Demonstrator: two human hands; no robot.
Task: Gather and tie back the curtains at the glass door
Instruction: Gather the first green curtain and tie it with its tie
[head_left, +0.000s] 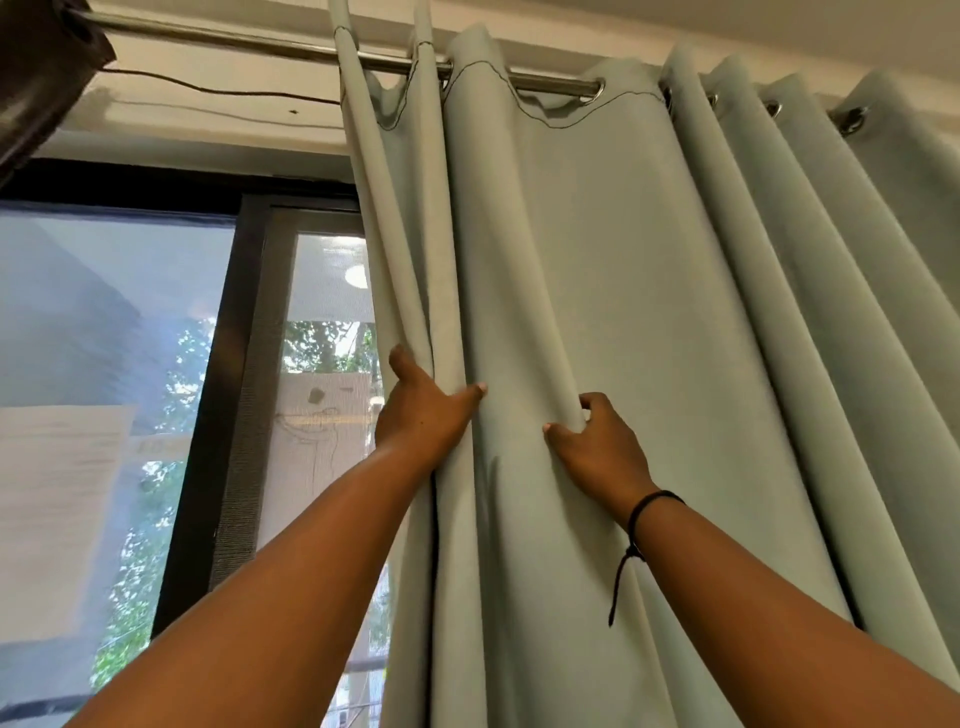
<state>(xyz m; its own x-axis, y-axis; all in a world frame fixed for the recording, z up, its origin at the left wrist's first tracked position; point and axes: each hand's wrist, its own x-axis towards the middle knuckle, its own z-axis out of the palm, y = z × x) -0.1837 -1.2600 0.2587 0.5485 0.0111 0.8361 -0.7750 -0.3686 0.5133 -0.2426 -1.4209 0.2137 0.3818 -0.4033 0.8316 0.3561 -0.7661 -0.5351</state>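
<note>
**Gathering folds, curtain not yet tied**

Both forearms up from the bottom edge, nearest the lens, reaching into the pale green curtain (597, 249). Left hand (423, 410) clamped on the curtain's leading edge, thumb across the front of a fold, fingers wrapped behind and out of sight. Right hand (597, 441) just beside it, apart from the left, fingers curled round a pinch of cloth one pleat further in. Black cord bracelet (636, 525) on the right wrist, loose tail hanging.

Curtain hung by metal eyelets on a steel rod (260, 44), covering the right part of the opening; dark-framed glass door (130, 338) bare to the left, trees and a building beyond.

Likely trouble from here:
- Folds slipping from the grip if only one pleat at a time gets taken; wide flat panel between the hands and the far pleats not yet bunched.
- Eyelets possibly binding on the rod under a sideways pull made this low down, tilting rather than sliding.
- Dangling bracelet tail free to catch in the cloth.
- No tie-back visible anywhere; nothing at hand to secure the bundle.

Around: a dark brown curtain (41, 67) bunched at the rod's far left, a thin wire (218, 93) sagging along the wall below the rod. Nothing between the hands and the cloth.
</note>
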